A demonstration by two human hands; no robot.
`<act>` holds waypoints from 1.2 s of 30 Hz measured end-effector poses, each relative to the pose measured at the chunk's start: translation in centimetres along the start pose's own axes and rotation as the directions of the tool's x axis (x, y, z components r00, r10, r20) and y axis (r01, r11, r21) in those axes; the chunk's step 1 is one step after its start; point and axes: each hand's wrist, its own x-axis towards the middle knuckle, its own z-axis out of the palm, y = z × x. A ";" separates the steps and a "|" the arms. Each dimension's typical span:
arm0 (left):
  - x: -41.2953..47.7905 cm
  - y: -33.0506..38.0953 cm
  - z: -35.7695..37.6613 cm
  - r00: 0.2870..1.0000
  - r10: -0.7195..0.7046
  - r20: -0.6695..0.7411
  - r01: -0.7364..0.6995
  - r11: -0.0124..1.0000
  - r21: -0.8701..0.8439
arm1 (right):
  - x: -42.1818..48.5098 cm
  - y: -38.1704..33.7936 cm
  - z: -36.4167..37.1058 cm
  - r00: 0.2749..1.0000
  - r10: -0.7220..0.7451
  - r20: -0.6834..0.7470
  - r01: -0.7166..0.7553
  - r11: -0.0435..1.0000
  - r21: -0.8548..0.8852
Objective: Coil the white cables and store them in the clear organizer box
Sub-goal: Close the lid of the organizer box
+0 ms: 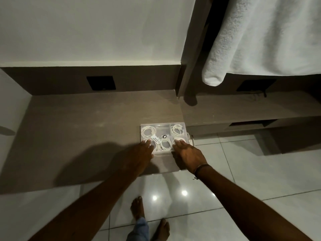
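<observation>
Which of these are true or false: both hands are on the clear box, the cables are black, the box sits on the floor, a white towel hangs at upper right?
1. Both hands are on the clear box. True: the left hand and right hand rest on its near edge.
2. The cables are black. False: they are white, coiled inside the compartments.
3. The box sits on the floor. False: it sits on the brown desk.
4. A white towel hangs at upper right. True.

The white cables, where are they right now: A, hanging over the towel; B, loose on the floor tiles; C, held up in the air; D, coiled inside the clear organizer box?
D: the white cables lie coiled in the compartments of the clear organizer box, with both hands on its near edge.
</observation>
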 end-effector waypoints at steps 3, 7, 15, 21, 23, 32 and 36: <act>0.1 1.1 0.0 0.997 -0.064 0.032 0.059 0.990 0.130 | -0.4 -0.2 0.7 0.999 0.027 0.029 -0.025 0.999 -0.042; 0.4 1.9 0.8 0.993 -0.108 0.050 0.096 0.975 0.200 | -0.3 0.0 0.9 0.999 0.035 0.012 -0.034 0.996 -0.083; 0.0 2.8 3.2 0.988 -0.066 -0.136 0.110 0.932 0.346 | 0.1 0.8 2.4 0.997 -0.005 -0.079 -0.004 0.993 -0.114; 2.0 2.9 3.7 0.978 -0.151 -0.144 0.193 0.919 0.343 | 0.6 1.0 2.5 0.992 0.002 -0.127 -0.014 0.996 -0.092; 2.4 2.3 3.7 0.982 -0.109 -0.154 0.156 0.926 0.344 | 1.2 1.0 2.1 0.992 -0.003 -0.125 -0.010 0.994 -0.106; 9.3 -3.1 -2.0 0.986 -0.149 -0.068 0.163 0.945 0.285 | 11.7 2.8 -0.4 0.997 0.017 -0.072 -0.017 1.000 -0.001; 14.7 -7.1 -1.7 0.986 -0.164 -0.033 0.167 0.949 0.267 | 17.2 3.7 -1.1 0.996 0.061 -0.072 -0.060 0.998 0.010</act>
